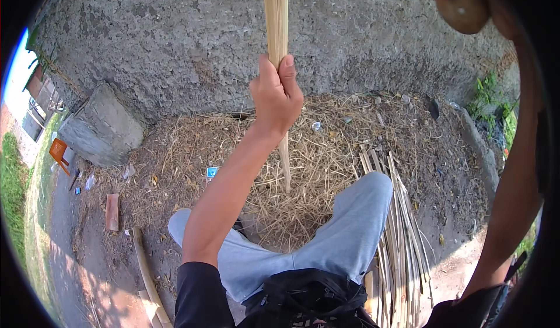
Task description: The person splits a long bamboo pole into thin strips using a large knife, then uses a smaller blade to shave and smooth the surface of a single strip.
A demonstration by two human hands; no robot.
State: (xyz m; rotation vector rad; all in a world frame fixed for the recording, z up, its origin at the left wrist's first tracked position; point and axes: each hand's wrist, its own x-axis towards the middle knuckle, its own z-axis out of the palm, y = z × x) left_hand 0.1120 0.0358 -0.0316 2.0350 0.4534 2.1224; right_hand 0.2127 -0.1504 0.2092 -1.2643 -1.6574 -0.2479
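one grey wall (175,36) backs left-hand fingers (268,76) wrapped round one wooden stick (276,19).

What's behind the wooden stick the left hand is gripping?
Behind the wooden stick, a rough grey wall shows beside its upper part and dry straw around its lower tip. Whatever lies directly behind the stick and left hand is covered.

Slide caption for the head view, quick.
Left hand grips a tapered wooden stick before a rough wall, thin slats lying beside the right leg.
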